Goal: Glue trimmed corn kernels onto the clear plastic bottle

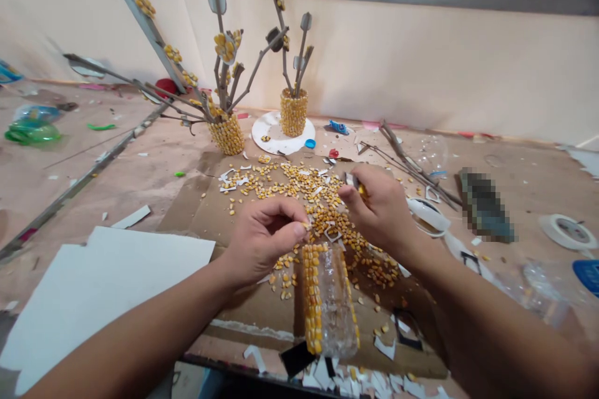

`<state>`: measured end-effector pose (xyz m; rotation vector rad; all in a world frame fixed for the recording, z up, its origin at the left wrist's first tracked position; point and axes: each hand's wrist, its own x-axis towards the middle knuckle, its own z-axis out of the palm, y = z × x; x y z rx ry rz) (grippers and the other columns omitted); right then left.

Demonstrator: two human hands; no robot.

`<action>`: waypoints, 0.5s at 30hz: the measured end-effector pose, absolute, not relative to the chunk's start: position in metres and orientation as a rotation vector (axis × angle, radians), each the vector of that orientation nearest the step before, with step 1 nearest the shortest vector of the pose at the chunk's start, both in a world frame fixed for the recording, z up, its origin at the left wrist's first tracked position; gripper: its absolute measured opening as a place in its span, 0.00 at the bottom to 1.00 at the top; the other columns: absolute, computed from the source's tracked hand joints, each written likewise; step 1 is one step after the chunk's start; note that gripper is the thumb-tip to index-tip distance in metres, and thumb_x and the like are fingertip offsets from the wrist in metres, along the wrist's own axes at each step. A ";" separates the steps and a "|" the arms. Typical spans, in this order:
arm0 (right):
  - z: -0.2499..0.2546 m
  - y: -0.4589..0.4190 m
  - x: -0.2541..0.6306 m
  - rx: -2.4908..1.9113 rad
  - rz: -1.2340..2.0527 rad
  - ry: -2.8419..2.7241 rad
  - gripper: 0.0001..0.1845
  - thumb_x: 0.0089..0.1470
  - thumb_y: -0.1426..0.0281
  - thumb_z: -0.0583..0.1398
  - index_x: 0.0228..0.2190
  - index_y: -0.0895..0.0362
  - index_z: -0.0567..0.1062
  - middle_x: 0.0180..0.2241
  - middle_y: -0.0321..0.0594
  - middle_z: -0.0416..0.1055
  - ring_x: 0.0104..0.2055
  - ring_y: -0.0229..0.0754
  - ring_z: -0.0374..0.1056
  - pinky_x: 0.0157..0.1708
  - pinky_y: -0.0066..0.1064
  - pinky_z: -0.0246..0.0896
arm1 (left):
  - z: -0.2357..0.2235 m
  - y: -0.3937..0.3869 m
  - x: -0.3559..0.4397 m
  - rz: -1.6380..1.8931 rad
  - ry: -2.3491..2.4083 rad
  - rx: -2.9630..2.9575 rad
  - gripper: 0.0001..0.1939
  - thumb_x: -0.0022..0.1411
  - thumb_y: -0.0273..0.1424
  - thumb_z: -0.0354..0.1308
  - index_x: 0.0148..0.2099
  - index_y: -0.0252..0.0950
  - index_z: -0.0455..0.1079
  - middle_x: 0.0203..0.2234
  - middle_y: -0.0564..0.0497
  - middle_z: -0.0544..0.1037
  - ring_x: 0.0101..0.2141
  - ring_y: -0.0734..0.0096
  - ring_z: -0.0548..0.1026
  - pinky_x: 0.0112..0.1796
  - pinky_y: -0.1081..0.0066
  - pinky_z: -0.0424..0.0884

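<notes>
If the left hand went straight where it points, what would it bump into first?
The left hand would probably meet the loose corn, though it might pass above; its height is hard to judge.

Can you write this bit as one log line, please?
left hand: pinching kernel | right hand: holding small object, mostly hidden | clear container: partly kernel-covered | loose kernels: on cardboard
</notes>
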<state>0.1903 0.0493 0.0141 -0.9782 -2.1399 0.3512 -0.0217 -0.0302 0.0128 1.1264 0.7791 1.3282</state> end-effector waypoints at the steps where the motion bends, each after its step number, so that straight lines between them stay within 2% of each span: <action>1: 0.016 0.051 0.192 -0.920 0.403 -2.138 0.16 0.69 0.59 0.59 0.30 0.53 0.66 0.27 0.35 0.63 0.29 0.40 0.58 0.30 0.33 0.50 | 0.013 -0.030 -0.021 1.300 0.813 1.103 0.09 0.62 0.36 0.71 0.35 0.37 0.79 0.25 0.53 0.75 0.28 0.75 0.70 0.31 0.74 0.65; 3: 0.022 0.049 0.193 -0.725 0.546 -2.174 0.06 0.63 0.69 0.64 0.37 0.53 0.70 0.33 0.37 0.69 0.32 0.39 0.63 0.32 0.32 0.57 | 0.013 -0.028 -0.020 1.239 0.883 1.057 0.11 0.62 0.37 0.72 0.34 0.35 0.78 0.25 0.53 0.76 0.27 0.76 0.70 0.30 0.74 0.65; 7: 0.037 0.036 0.193 -0.386 0.696 -2.273 0.19 0.56 0.81 0.61 0.46 0.51 0.75 0.45 0.43 0.75 0.41 0.41 0.73 0.38 0.32 0.68 | 0.017 -0.026 -0.018 1.150 0.953 1.040 0.14 0.60 0.39 0.72 0.33 0.34 0.77 0.26 0.53 0.76 0.27 0.75 0.70 0.31 0.74 0.65; 10: 0.040 0.032 0.193 -0.375 0.625 -2.356 0.22 0.50 0.84 0.58 0.44 0.53 0.75 0.41 0.42 0.77 0.41 0.42 0.74 0.38 0.32 0.69 | 0.018 -0.025 -0.017 1.089 0.973 1.088 0.16 0.60 0.41 0.72 0.32 0.33 0.76 0.27 0.52 0.77 0.29 0.73 0.71 0.33 0.73 0.66; 15: 0.034 0.042 0.195 -0.554 0.603 -2.355 0.14 0.51 0.81 0.59 0.39 0.56 0.74 0.35 0.41 0.77 0.36 0.42 0.73 0.36 0.32 0.66 | 0.017 -0.023 -0.017 1.070 1.031 1.107 0.15 0.59 0.40 0.72 0.31 0.34 0.76 0.26 0.53 0.76 0.29 0.74 0.70 0.33 0.73 0.65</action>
